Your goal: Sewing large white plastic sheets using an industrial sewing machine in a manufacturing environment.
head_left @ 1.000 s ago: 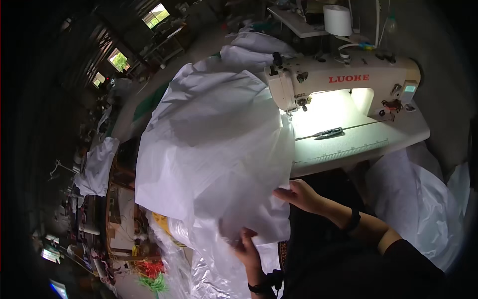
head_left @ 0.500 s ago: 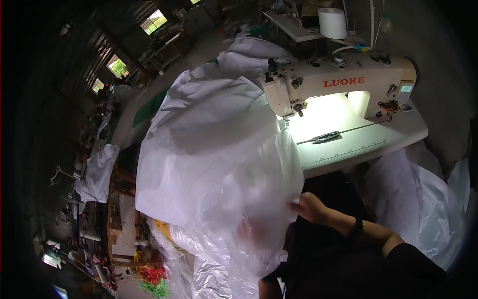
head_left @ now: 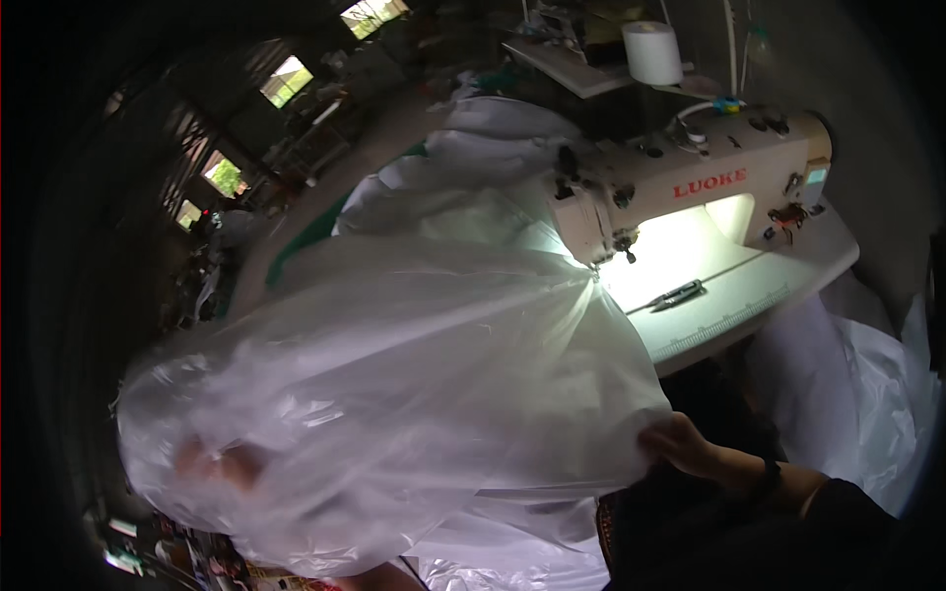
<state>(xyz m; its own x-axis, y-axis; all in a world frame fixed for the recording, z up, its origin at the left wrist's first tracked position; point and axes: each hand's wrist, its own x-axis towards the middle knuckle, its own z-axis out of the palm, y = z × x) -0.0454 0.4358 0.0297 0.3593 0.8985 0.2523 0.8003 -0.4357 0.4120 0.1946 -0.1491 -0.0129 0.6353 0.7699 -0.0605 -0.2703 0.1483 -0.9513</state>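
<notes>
A large sheet of thin white plastic [head_left: 424, 364] spreads from the needle area of a sewing machine [head_left: 660, 207] out to the left and toward me. My right hand [head_left: 680, 443] is closed on the sheet's near right edge, below the machine bed. Behind the translucent plastic at the far left, my left hand [head_left: 222, 463] shows as a blurred shape; its fingers cannot be made out. Near the needle the plastic gathers in folds that fan outward. Grey thread snips [head_left: 678, 295] lie on the lit machine bed, right of the needle.
A white thread cone [head_left: 651, 52] stands behind the machine. More white material [head_left: 857, 394] hangs below the bed at right. Another worktable [head_left: 572, 69] is at the back. Bunched white material [head_left: 493, 138] lies beyond the needle, beside a green strip [head_left: 305, 241].
My left hand has swung far to the left, spreading the plastic wide. The right hand appears lower and further right, still on the edge. The view has tilted and shifted.
</notes>
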